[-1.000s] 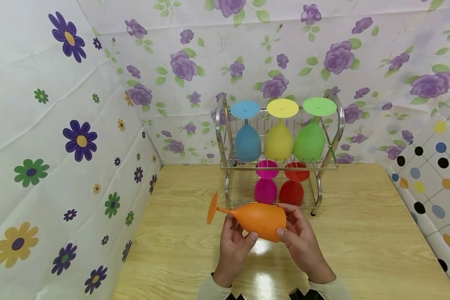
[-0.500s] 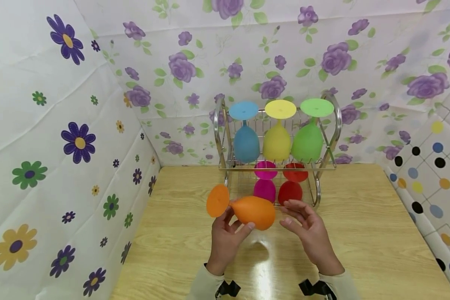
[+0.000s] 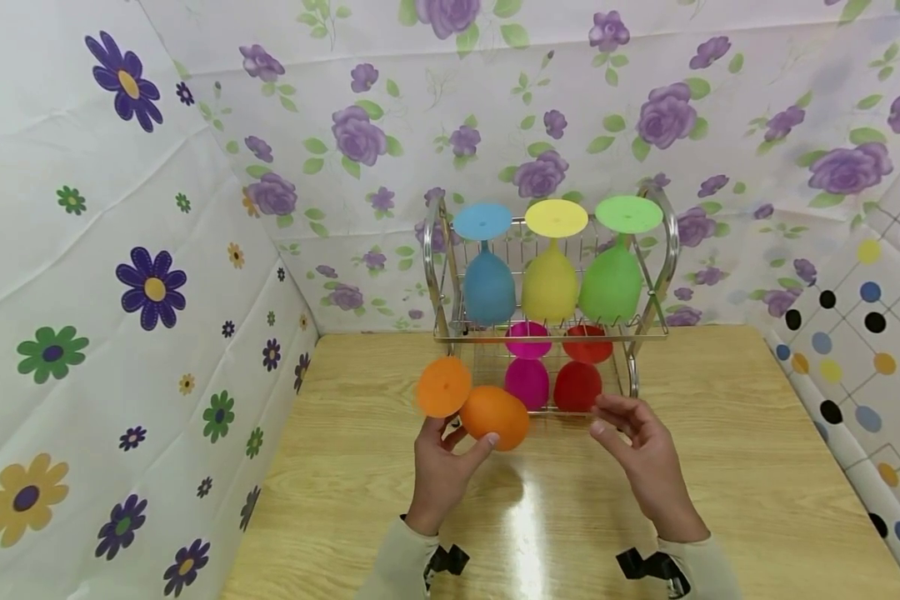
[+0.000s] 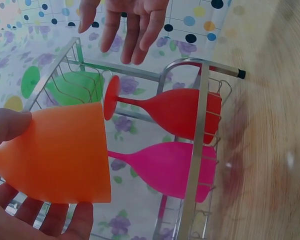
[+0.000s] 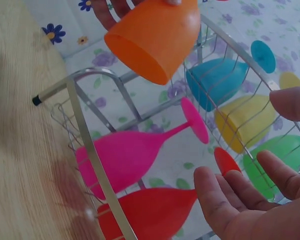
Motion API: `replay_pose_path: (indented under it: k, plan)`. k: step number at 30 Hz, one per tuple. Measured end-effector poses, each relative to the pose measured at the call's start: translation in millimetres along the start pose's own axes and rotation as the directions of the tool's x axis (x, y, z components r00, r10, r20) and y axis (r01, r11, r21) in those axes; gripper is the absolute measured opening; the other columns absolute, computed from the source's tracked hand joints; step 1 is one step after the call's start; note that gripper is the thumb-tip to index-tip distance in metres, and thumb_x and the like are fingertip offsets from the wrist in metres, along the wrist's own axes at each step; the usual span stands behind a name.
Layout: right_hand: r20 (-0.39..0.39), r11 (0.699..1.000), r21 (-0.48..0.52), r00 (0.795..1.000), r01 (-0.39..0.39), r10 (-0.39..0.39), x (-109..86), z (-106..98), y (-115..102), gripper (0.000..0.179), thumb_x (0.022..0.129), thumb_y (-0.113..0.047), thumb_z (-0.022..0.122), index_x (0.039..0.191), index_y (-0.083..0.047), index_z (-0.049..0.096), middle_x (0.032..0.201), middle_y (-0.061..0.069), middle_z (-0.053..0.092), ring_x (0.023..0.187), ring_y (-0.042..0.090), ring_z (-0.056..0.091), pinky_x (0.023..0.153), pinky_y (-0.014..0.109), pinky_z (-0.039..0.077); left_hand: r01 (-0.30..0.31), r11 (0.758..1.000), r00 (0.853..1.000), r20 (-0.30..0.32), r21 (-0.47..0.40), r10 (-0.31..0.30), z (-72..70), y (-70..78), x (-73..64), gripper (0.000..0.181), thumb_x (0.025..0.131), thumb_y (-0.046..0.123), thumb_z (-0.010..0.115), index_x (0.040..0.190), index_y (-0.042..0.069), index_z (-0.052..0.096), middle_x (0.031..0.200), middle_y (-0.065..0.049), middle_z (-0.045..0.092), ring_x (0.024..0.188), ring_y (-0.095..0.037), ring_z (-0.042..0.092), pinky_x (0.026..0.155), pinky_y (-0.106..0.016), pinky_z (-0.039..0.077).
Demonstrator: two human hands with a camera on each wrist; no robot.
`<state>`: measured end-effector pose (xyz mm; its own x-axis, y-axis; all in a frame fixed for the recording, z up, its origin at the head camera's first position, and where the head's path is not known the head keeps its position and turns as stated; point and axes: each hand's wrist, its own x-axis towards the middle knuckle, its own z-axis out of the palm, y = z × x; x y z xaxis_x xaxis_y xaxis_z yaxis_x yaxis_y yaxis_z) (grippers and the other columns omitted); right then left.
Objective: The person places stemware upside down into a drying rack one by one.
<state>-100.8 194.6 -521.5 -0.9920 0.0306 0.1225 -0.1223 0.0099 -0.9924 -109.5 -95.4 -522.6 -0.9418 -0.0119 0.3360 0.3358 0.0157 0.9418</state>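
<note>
My left hand grips an orange goblet round its bowl, thumb on the near side and fingers behind. The goblet is tilted, its round foot up and to the left; in the right wrist view its open rim points downward. It hangs in front of the lower left of a metal dish rack. My right hand holds nothing, its fingers spread and slightly bent, apart from the rack and nearest the red goblet. Beside the red one, a magenta goblet stands upside down on the lower shelf.
On the upper shelf, a blue goblet, a yellow goblet and a green goblet stand upside down in a row. The rack stands on a wooden table, near a flowered cloth behind it.
My right hand has let go of the orange goblet and moved right. The left hand has carried the goblet left and turned it, so its foot faces up more.
</note>
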Motion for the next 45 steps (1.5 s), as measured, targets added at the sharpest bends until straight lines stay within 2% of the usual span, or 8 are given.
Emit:
replay_pose_path:
  k: [5, 9, 15, 21, 25, 30, 38, 45]
  plan:
    - [-0.051, 0.994, -0.106, 0.999, -0.002, -0.004, 5.5, -10.9, 0.9, 0.049, 0.103, -0.017, 0.070, 0.144, 0.004, 0.052, 0.136, -0.011, 0.061, 0.128, 0.016, 0.061, 0.094, 0.014, 0.057, 0.008, 0.997, 1.000, 0.008, 0.076, -0.009, -2.4, -9.5, 5.9, 0.069, 0.088, 0.018, 0.088, 0.149, 0.031, 0.059, 0.145, 0.002, 0.060, 0.132, -0.023, 0.060, 0.103, -0.041, 0.060]
    - [-0.106, 0.985, -0.168, 0.994, -0.029, 0.012, 10.5, -16.7, 0.7, 0.048, 0.102, -0.021, 0.072, 0.142, 0.000, 0.055, 0.132, -0.014, 0.060, 0.126, 0.011, 0.061, 0.090, 0.012, 0.057, 0.006, 0.993, 1.000, 0.013, 0.119, -0.008, -3.0, -16.4, 11.0, 0.069, 0.089, 0.021, 0.088, 0.150, 0.031, 0.057, 0.147, 0.003, 0.059, 0.132, -0.025, 0.060, 0.105, -0.045, 0.059]
    - [-0.167, 0.982, -0.177, 0.985, -0.072, 0.042, 22.6, -24.8, 9.1, 0.047, 0.101, -0.023, 0.074, 0.140, -0.004, 0.057, 0.128, -0.015, 0.060, 0.122, 0.008, 0.061, 0.086, 0.013, 0.059, 0.031, 0.985, 0.999, 0.006, 0.168, -0.032, -3.6, -29.4, 17.4, 0.065, 0.089, 0.024, 0.088, 0.148, 0.031, 0.059, 0.146, 0.003, 0.059, 0.131, -0.022, 0.060, 0.104, -0.047, 0.059]
    - [-0.263, 0.971, -0.221, 0.964, -0.091, 0.030, 35.1, -28.0, 24.5, 0.042, 0.100, -0.017, 0.074, 0.138, -0.003, 0.061, 0.128, 0.001, 0.064, 0.122, 0.016, 0.062, 0.085, 0.010, 0.057, 0.081, 0.976, 0.997, -0.010, 0.204, -0.081, -5.6, -42.3, 21.1, 0.066, 0.088, 0.027, 0.089, 0.147, 0.033, 0.060, 0.147, 0.003, 0.057, 0.132, -0.022, 0.058, 0.103, -0.051, 0.057]
    - [-0.320, 0.947, -0.305, 0.947, -0.104, 0.001, 43.6, -32.7, 37.0, 0.045, 0.099, -0.018, 0.074, 0.141, -0.005, 0.063, 0.137, 0.013, 0.060, 0.124, 0.027, 0.060, 0.083, 0.004, 0.053, 0.098, 0.969, 0.995, -0.015, 0.225, -0.097, -5.2, -49.7, 26.4, 0.071, 0.088, 0.029, 0.088, 0.152, 0.030, 0.057, 0.151, -0.001, 0.054, 0.135, -0.025, 0.057, 0.105, -0.057, 0.056]
    - [-0.346, 0.913, -0.391, 0.938, -0.117, -0.028, 54.0, -38.5, 52.3, 0.048, 0.100, -0.021, 0.072, 0.145, -0.007, 0.062, 0.141, 0.017, 0.057, 0.126, 0.038, 0.058, 0.080, -0.002, 0.046, 0.112, 0.963, 0.994, -0.018, 0.244, -0.111, -1.4, -55.8, 36.2, 0.073, 0.090, 0.026, 0.086, 0.155, 0.023, 0.054, 0.153, -0.005, 0.053, 0.137, -0.028, 0.057, 0.107, -0.058, 0.056]
    - [-0.374, 0.884, -0.441, 0.927, -0.155, -0.024, 64.4, -43.6, 66.1, 0.047, 0.100, -0.017, 0.071, 0.145, -0.006, 0.063, 0.138, 0.018, 0.060, 0.118, 0.037, 0.065, 0.072, -0.002, 0.046, 0.126, 0.924, 0.992, -0.040, 0.361, -0.119, 8.9, -58.2, 49.6, 0.069, 0.090, 0.021, 0.084, 0.153, 0.013, 0.057, 0.150, -0.008, 0.056, 0.134, -0.031, 0.059, 0.102, -0.052, 0.060]
    - [-0.375, 0.851, -0.511, 0.922, -0.119, -0.096, 70.0, -45.1, 68.9, 0.041, 0.098, -0.011, 0.072, 0.138, -0.005, 0.068, 0.125, 0.018, 0.071, 0.104, 0.034, 0.072, 0.070, 0.003, 0.045, 0.145, 0.879, 0.989, -0.056, 0.455, -0.134, 14.8, -56.9, 60.3, 0.069, 0.090, 0.023, 0.084, 0.152, 0.010, 0.057, 0.149, -0.010, 0.058, 0.129, -0.036, 0.063, 0.098, -0.055, 0.062]
